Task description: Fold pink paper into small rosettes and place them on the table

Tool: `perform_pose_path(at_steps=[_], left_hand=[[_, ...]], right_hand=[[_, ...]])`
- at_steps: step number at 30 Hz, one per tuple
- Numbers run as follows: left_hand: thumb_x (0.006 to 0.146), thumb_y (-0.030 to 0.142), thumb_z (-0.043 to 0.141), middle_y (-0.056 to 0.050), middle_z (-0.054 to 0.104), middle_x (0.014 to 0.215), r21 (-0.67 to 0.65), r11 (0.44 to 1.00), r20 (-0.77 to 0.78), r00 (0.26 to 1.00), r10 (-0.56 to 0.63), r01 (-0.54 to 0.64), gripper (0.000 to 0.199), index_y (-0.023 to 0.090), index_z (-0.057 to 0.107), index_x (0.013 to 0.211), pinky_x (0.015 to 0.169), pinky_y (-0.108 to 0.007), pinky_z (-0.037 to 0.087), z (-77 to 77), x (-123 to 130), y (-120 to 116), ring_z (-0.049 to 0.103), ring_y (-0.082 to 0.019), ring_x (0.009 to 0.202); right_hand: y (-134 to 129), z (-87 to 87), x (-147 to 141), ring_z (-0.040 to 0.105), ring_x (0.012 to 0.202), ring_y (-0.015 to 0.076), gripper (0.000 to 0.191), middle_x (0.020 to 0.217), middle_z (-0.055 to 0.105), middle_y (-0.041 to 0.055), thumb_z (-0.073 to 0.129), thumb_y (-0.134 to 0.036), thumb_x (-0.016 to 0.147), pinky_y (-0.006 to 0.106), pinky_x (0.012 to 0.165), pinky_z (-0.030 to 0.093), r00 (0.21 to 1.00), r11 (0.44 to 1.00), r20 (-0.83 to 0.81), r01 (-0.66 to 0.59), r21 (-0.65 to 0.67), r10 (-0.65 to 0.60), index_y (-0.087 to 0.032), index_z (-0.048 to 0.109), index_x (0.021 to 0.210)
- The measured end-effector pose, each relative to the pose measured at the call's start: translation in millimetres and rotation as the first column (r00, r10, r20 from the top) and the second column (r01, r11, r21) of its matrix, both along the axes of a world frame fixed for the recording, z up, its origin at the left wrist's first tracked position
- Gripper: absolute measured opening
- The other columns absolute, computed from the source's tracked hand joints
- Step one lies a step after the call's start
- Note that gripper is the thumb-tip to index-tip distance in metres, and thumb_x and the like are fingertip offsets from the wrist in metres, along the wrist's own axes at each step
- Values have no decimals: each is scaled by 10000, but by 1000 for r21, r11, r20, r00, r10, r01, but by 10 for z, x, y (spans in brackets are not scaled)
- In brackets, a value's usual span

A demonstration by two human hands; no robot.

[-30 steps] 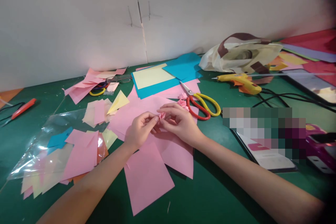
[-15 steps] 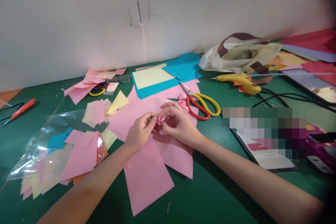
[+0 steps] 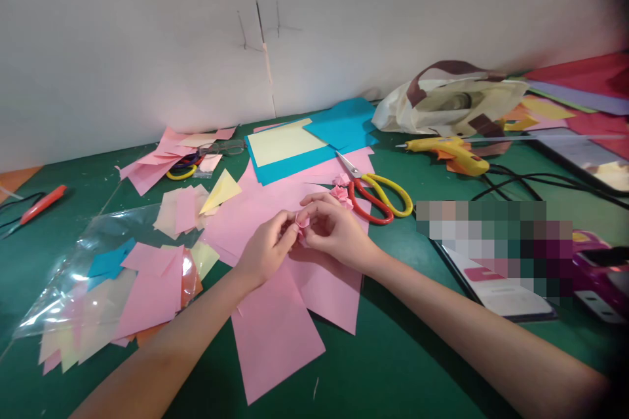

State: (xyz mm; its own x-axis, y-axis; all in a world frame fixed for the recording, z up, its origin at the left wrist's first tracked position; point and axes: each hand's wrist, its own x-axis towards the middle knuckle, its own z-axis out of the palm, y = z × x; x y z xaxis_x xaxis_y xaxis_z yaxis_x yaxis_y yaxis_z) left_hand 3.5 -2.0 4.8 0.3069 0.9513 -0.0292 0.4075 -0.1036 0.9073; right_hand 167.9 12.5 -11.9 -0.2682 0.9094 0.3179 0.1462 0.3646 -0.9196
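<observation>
Between my two hands is a small folded pink paper piece (image 3: 302,222), partly hidden by the fingers. My left hand (image 3: 268,245) pinches its left side with thumb and forefinger. On the other side, the fingertips of my right hand (image 3: 334,229) grip it. Under both hands lie pink paper sheets (image 3: 280,334), overlapping on the green table. Just beyond my right hand sit small folded pink paper shapes (image 3: 341,193), close to scissors (image 3: 373,193) with one red and one yellow handle.
Blue and cream sheets (image 3: 289,144) lie at the back. On the left are a clear plastic bag (image 3: 69,281) with paper pieces and a red-handled tool (image 3: 44,204). A yellow glue gun (image 3: 449,154), a cloth bag (image 3: 403,111) and a partly blurred phone (image 3: 515,301) are on the right.
My fingers have shifted slightly on the folded pink paper, which is turned and shows a different side. The pink sheets below have moved a little to the left.
</observation>
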Motion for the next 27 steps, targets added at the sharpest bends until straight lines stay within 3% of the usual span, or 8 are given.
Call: perform_pose_path(at_steps=[7, 18, 23, 27], left_hand=[[873, 395, 494, 2, 574, 746, -38, 999, 91, 996, 17, -13, 196, 204, 520, 839, 577, -232, 437, 14, 19, -5, 553, -132, 673], [839, 374, 567, -8, 598, 782, -40, 998, 138, 989, 57, -52, 178, 198, 545, 854, 601, -232, 479, -6, 18, 4, 590, -134, 705], [797, 321, 618, -16, 634, 790, 8, 996, 96, 991, 91, -93, 138, 194, 571, 819, 657, -262, 487, -38, 21, 2, 615, -153, 735], [769, 247, 618, 13, 590, 700, 53, 992, 72, 991, 114, -118, 90, 189, 551, 748, 609, -241, 453, -36, 20, 9, 573, -130, 659]], right_hand=[[30, 7, 32, 581, 1046, 222, 178, 1085, 554, 92, 629, -123, 698, 353, 815, 535, 999, 995, -53, -10, -95, 5, -198, 686, 849], [34, 30, 40, 549, 1110, 229, 127, 1007, 595, 87, 612, -170, 782, 364, 835, 536, 997, 1000, -71, -9, 9, 10, -221, 695, 863], [35, 34, 29, 582, 1008, 224, 148, 947, 606, 63, 606, -128, 768, 386, 809, 539, 999, 996, -35, 15, 86, -12, -234, 675, 846], [28, 7, 25, 587, 999, 214, 166, 971, 589, 64, 602, -110, 755, 361, 782, 543, 1000, 995, 22, 18, 93, -20, -240, 691, 806]])
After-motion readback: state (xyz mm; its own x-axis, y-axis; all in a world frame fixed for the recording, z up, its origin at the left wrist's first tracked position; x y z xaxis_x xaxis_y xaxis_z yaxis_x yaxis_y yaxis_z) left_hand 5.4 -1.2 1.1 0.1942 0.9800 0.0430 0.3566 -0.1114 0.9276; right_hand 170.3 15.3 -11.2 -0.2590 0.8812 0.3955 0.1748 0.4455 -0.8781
